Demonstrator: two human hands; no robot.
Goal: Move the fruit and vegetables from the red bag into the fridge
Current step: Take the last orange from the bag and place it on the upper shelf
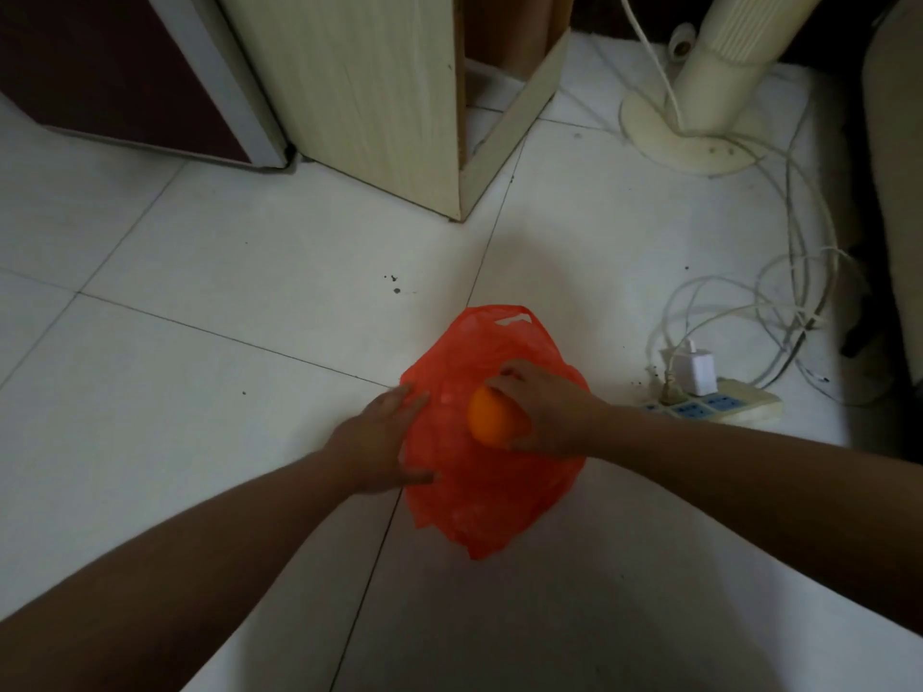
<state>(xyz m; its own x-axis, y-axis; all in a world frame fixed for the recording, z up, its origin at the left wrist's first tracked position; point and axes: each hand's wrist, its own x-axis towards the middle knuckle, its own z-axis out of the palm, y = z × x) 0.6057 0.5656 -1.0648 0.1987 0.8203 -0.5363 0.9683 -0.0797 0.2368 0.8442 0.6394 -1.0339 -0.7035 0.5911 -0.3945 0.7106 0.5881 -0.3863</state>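
— Orange [492,417]: where is it?
— Right at the top of the red bag [479,496], gripped in the right hand [544,407]. The fingers curl over its far side and the thumb hooks under its near side. Whether it is clear of the plastic I cannot tell.
— And the left hand [384,442]?
— It lies against the bag's left side, fingers fairly straight and thumb spread, pressing the plastic, not pinching it.
— Where does the bag sit?
— On the white tiled floor [225,367], crumpled, one handle loop pointing away from the person. What else is inside does not show.
— Around it?
— Just right of the bag lies a power strip [719,407] with a white charger [694,372] plugged in. Loose white cords [779,302] trail from there toward a cream fan base [689,137] at the back right. Well behind the bag stands a pale wooden cabinet [374,92], and left of it a dark red appliance [100,67] with a white edge.
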